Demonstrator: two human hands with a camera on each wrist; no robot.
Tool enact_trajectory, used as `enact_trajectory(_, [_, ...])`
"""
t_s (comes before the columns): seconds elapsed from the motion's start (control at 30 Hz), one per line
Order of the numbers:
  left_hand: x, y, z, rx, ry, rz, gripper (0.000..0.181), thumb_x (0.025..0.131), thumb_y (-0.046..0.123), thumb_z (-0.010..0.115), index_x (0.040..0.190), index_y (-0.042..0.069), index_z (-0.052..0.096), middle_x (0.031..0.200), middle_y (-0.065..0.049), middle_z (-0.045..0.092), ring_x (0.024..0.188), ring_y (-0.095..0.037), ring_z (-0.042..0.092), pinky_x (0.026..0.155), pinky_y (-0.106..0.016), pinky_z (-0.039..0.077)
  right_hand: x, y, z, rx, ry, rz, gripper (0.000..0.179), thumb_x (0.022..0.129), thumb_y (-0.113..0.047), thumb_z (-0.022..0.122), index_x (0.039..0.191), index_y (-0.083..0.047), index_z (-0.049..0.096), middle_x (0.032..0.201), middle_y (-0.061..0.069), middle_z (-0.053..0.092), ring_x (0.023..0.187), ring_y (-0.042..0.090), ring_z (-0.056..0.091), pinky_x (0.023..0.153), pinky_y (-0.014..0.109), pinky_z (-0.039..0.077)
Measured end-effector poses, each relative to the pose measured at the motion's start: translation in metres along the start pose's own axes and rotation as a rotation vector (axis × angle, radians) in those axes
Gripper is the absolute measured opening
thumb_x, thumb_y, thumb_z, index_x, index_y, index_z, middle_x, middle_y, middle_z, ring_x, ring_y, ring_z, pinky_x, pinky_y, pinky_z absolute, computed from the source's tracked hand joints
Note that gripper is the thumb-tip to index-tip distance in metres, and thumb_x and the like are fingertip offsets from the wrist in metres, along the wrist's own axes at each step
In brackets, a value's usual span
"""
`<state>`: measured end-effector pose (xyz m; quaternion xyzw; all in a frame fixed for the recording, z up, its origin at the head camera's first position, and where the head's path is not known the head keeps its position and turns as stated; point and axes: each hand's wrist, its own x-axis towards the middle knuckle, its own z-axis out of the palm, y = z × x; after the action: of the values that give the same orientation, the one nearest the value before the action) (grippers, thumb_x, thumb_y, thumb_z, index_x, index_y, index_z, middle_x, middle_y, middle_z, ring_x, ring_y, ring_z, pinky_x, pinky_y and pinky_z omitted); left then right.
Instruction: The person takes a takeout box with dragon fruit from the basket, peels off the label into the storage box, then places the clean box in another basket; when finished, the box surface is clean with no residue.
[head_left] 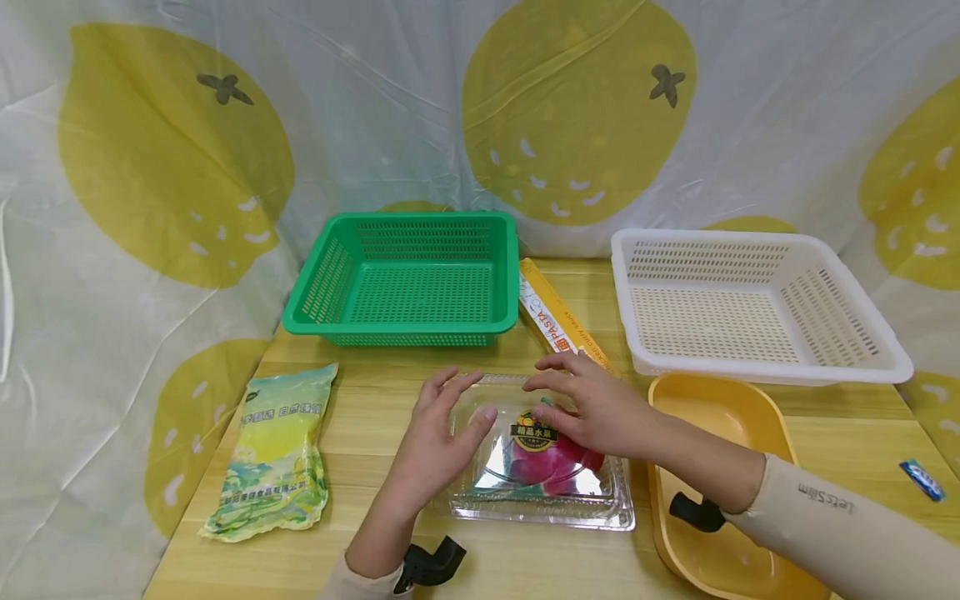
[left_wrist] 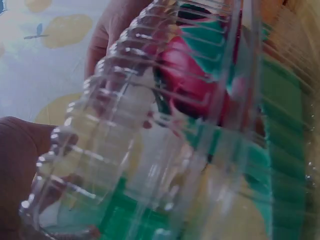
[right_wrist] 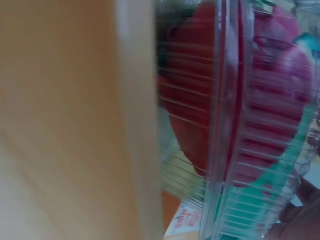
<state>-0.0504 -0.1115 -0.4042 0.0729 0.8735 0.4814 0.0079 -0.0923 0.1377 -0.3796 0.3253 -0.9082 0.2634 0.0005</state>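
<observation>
A clear plastic fruit box (head_left: 487, 479) with a ridged rim lies in front of me, its lid down and a dark round label on top. Through it I see pinkish-red fruit (head_left: 536, 467) and something green. My left hand (head_left: 442, 433) is over the box's left side, fingers spread and loosely bent. Over the upper right part is my right hand (head_left: 592, 404), its fingers also apart. Whether the fingertips touch the lid, I cannot tell. Both wrist views show the box from close by, somewhat blurred, with fruit (left_wrist: 187, 75) (right_wrist: 270, 100) behind the ridged plastic.
A green basket (head_left: 405, 327) stands at the back left, a white basket (head_left: 765, 371) at the back right. Between them lies a pasta box (head_left: 551, 317). An orange-yellow tub (head_left: 663, 517) sits under my right forearm. A green-yellow packet (head_left: 273, 454) lies left, a small blue packet (head_left: 921, 481) far right.
</observation>
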Motion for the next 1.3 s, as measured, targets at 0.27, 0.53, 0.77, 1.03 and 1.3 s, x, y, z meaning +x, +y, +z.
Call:
enact_trajectory(0.27, [0.003,-0.011,0.015,-0.022,0.005,-0.017,0.046,0.097,0.033,0.07,0.14,0.022,0.062,0.165,-0.016,0.028,0.148,-0.049,0.035,0.11,-0.072,0.037,0.003,0.004,0.012,-0.033,-0.024,-0.033,0.028,0.093,-0.038,0.075,0.117,-0.024,0.075,0.137,0.01,0.064,0.125,0.032,0.061,0.107,0.051,0.05])
enact_trajectory(0.53, [0.005,-0.016,0.019,-0.034,-0.006,-0.049,0.043,0.098,0.034,0.068,0.139,0.025,0.063,0.167,-0.013,0.028,0.148,-0.048,0.036,0.112,-0.071,0.036,0.001,0.013,0.023,-0.046,0.083,-0.092,0.018,0.091,-0.035,0.077,0.106,-0.024,0.077,0.136,0.007,0.067,0.124,0.029,0.063,0.106,0.05,0.05])
enact_trajectory(0.77, [0.006,-0.016,0.019,-0.039,-0.001,-0.078,0.042,0.098,0.032,0.069,0.139,0.027,0.063,0.166,-0.01,0.029,0.148,-0.046,0.037,0.113,-0.07,0.035,0.003,0.013,0.025,0.023,0.06,-0.026,0.004,0.094,-0.032,0.075,0.095,-0.029,0.073,0.138,0.006,0.066,0.129,0.029,0.06,0.108,0.053,0.048])
enact_trajectory(1.03, [0.006,-0.017,0.02,-0.048,0.004,-0.082,0.042,0.098,0.031,0.07,0.139,0.026,0.063,0.167,-0.01,0.029,0.15,-0.045,0.035,0.115,-0.069,0.033,0.006,0.011,0.024,0.035,0.0,0.061,0.008,0.097,-0.033,0.07,0.09,-0.032,0.067,0.139,0.003,0.065,0.132,0.029,0.058,0.113,0.056,0.042])
enact_trajectory(1.3, [0.006,-0.017,0.021,-0.035,0.011,-0.082,0.042,0.097,0.031,0.07,0.139,0.026,0.063,0.167,-0.01,0.029,0.149,-0.045,0.036,0.114,-0.069,0.034,0.006,0.01,0.024,0.045,-0.014,0.055,0.011,0.1,-0.032,0.065,0.09,-0.03,0.065,0.142,0.004,0.064,0.134,0.03,0.057,0.116,0.057,0.039])
